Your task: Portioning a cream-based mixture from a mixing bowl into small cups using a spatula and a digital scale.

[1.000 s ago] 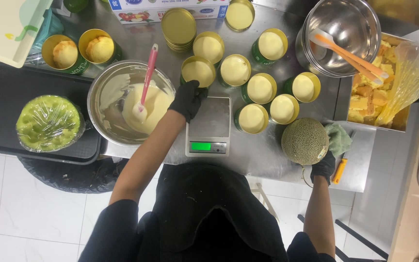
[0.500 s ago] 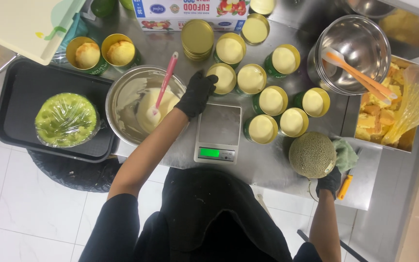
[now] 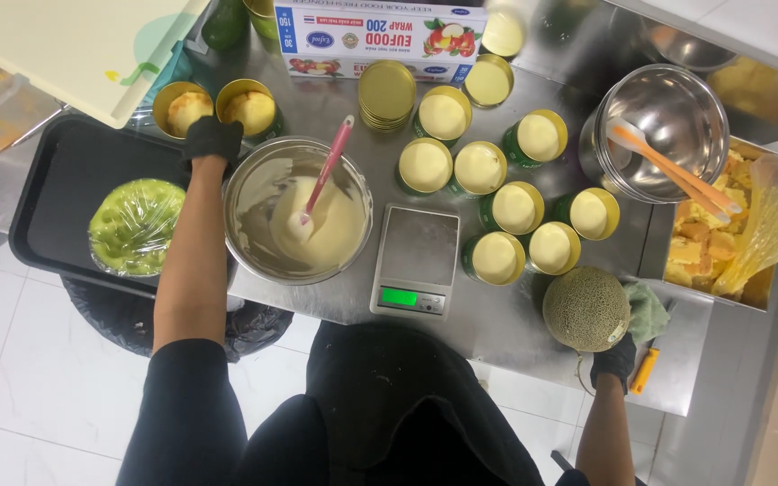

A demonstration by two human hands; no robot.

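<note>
Beside left fingers [image 3: 212,137], filled cans [image 3: 218,108]

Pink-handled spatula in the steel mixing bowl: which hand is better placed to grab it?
Left. The left hand sits at the rim of the steel mixing bowl, close to the pink-handled spatula. The right hand is across the table, beside the netted round melon.

On the steel worktop [image 3: 497,328], the wide steel mixing bowl [image 3: 297,211] with a pink-handled spatula [image 3: 321,180] in it sits left of the flat digital scale [image 3: 414,261]. Right of the scale lies the round netted melon [image 3: 586,309]; behind it cluster open yellow-rimmed tins [image 3: 497,256]. The black tray [image 3: 65,189] lies left of the bowl.
</note>
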